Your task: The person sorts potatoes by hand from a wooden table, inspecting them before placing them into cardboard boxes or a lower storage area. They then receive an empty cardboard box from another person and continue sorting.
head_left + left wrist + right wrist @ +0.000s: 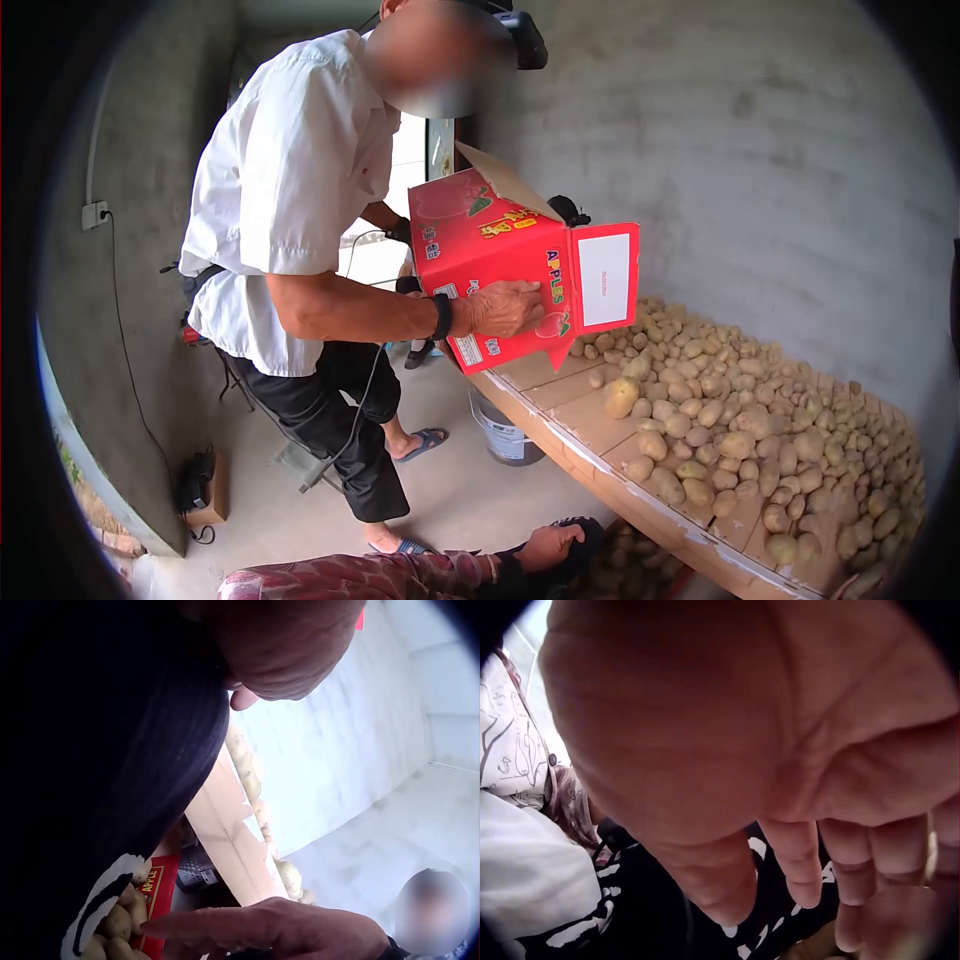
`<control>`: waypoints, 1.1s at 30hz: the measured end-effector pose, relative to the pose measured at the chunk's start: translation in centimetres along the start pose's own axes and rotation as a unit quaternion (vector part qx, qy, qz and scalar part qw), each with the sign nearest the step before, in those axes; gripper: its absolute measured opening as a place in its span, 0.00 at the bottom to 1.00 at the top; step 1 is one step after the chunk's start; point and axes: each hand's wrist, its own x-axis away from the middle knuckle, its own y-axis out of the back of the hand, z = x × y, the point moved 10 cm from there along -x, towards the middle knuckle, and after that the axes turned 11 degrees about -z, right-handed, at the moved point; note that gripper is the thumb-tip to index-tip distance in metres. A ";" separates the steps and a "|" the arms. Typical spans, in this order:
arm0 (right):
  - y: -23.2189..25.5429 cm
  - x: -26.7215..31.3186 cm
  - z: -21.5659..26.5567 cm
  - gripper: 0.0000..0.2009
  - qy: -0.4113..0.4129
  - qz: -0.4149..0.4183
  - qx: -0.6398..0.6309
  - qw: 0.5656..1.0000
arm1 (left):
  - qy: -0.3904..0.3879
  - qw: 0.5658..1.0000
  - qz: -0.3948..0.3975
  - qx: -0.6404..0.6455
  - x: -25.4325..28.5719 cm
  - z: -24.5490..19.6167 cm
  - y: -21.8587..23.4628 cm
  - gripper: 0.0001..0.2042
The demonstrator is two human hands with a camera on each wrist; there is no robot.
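Note:
My left hand (550, 548) rests on a dark, white-patterned trouser leg with its fingers loosely bent and holding nothing. Close up in the left wrist view, the same hand (289, 645) fills the top. Another hand (277, 926) reaches in below it, index finger extended near potatoes (117, 922) beside a red box edge (159, 900). The right wrist view shows my right palm (742, 742) above the patterned trousers (649, 900), fingers loosely extended, nothing gripped. In the head view, loose potatoes (625, 560) lie low beside my left hand.
Another person (290, 160) in a white shirt holds a red apple carton (520, 290). Many potatoes (750, 420) cover a raised board-topped platform (600, 425) along the wall. A bucket (505, 435) stands under its edge; a small cardboard box (208, 490) is at left.

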 end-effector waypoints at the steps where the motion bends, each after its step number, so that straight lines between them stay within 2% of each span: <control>1: 0.1 0.0 0.0 0.10 -0.001 0.000 -0.007 1.000 | -0.001 1.000 0.004 -0.008 0.0 0.0 -0.2 0.07; 4: 0.5 -0.1 -0.4 0.11 -0.006 0.002 -0.019 1.000 | 0.009 0.999 0.027 -0.029 -0.5 -0.3 -0.4 0.07; 8: 0.4 0.0 -1.0 0.13 -0.016 0.019 -0.025 0.999 | 0.006 1.000 0.008 -0.030 -0.6 -0.4 -0.1 0.09; 10: -0.8 -0.6 -1.5 0.15 -0.033 0.082 -0.012 0.996 | 0.023 0.998 0.034 -0.040 -0.7 0.0 -0.4 0.08; 11: -0.5 -0.5 -1.4 0.15 -0.034 0.079 -0.009 0.996 | 0.019 0.999 0.034 -0.037 -0.8 -0.1 -0.4 0.08; 13: 2.5 -1.1 0.6 0.10 -0.001 -0.047 -0.066 0.997 | 0.013 0.999 0.022 -0.023 -0.9 -0.4 0.0 0.09; 17: 1.7 -0.8 -1.0 0.10 -0.005 -0.051 -0.029 0.998 | 0.015 1.000 0.018 -0.017 -1.0 -0.2 0.1 0.09; 19: 2.0 -0.5 -0.5 0.09 0.027 -0.081 -0.019 0.996 | 0.001 1.000 -0.013 -0.007 -1.0 -0.6 0.6 0.09; 20: 1.8 -0.3 -0.9 0.09 0.025 -0.077 -0.019 0.997 | 0.006 1.000 -0.013 -0.005 -0.7 -0.4 0.2 0.09; 22: -0.1 -0.4 -1.8 0.09 0.020 -0.016 -0.012 1.000 | -0.005 1.000 -0.012 -0.014 -0.7 0.1 0.1 0.09; 25: -0.5 0.4 -3.3 0.08 0.032 -0.042 -0.005 0.999 | 0.006 1.000 -0.010 -0.013 -0.5 0.0 -0.4 0.08; 29: -1.7 0.3 -4.3 0.07 0.033 -0.019 0.008 0.999 | -0.004 1.000 -0.016 -0.012 -0.6 -0.4 0.1 0.08; 31: -3.9 0.7 -7.2 0.06 0.006 -0.018 0.006 1.000 | -0.001 1.000 -0.013 -0.013 -0.7 -0.2 0.1 0.08; 32: -3.7 0.8 -6.5 0.06 0.004 -0.014 0.004 1.000 | 0.000 1.000 -0.011 -0.016 -0.7 -0.2 0.1 0.08; 33: -3.0 0.6 -6.1 0.06 -0.053 -0.008 -0.065 0.996 | 0.004 1.000 -0.010 -0.016 -0.6 -0.1 0.1 0.08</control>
